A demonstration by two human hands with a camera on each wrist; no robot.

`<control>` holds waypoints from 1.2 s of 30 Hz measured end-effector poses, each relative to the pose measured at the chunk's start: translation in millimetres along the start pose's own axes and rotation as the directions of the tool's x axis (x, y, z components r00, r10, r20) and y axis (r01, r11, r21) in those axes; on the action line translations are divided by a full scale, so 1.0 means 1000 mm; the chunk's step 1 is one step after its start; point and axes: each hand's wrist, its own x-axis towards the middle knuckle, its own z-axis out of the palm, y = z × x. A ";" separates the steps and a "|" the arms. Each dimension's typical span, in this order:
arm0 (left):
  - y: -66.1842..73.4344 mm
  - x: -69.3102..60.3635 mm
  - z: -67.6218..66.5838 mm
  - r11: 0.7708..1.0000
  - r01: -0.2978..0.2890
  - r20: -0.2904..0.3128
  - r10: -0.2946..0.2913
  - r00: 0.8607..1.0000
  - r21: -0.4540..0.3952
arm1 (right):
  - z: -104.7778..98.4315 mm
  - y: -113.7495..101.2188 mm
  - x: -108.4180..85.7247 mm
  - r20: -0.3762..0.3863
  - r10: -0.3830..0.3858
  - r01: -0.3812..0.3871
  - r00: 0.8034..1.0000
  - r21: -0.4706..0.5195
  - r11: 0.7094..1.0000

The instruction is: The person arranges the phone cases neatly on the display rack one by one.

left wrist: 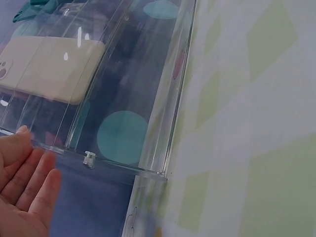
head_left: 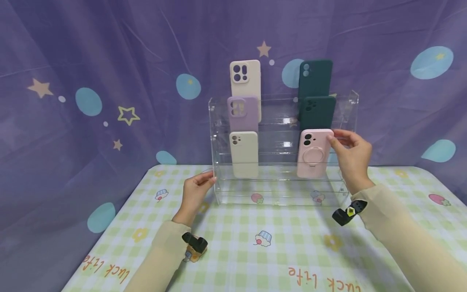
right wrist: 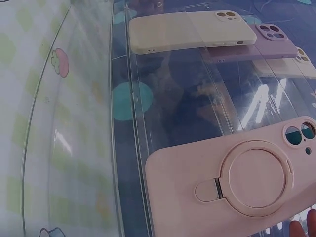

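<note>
In the head view, a pink phone case (head_left: 312, 154) with a ring stand on its back leans upright at the lower right of a clear acrylic display rack (head_left: 277, 170). My right hand (head_left: 354, 156) pinches its upper right corner, thumb in front and fingers behind. At the rack's left side, my left hand (head_left: 197, 192) holds the edge of the side panel between thumb and fingers. The right wrist view shows the pink case (right wrist: 222, 182) close up, with just fingertips (right wrist: 297, 229) at the corner. Part of the left hand (left wrist: 24, 182) appears against the rack's edge in the left wrist view.
On the rack's left stand a white case (head_left: 251, 89), a purple case (head_left: 244, 119) and a cream case (head_left: 245, 156). Two dark green cases, one upper (head_left: 315, 77) and one lower (head_left: 319, 111), stand above the pink one. A checkered tablecloth (head_left: 233, 259) lies beneath; a purple curtain (head_left: 127, 48) hangs behind.
</note>
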 end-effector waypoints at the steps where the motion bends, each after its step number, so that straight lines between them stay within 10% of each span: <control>1: 0.000 0.000 0.000 1.000 0.001 0.001 -0.001 1.000 0.000 | 0.000 0.000 0.000 0.000 -0.004 0.004 1.000 0.002 1.000; 36: 0.000 0.000 0.000 1.000 -0.001 -0.002 0.001 1.000 -0.010 | 0.000 0.000 0.005 0.004 0.012 -0.012 1.000 0.043 0.999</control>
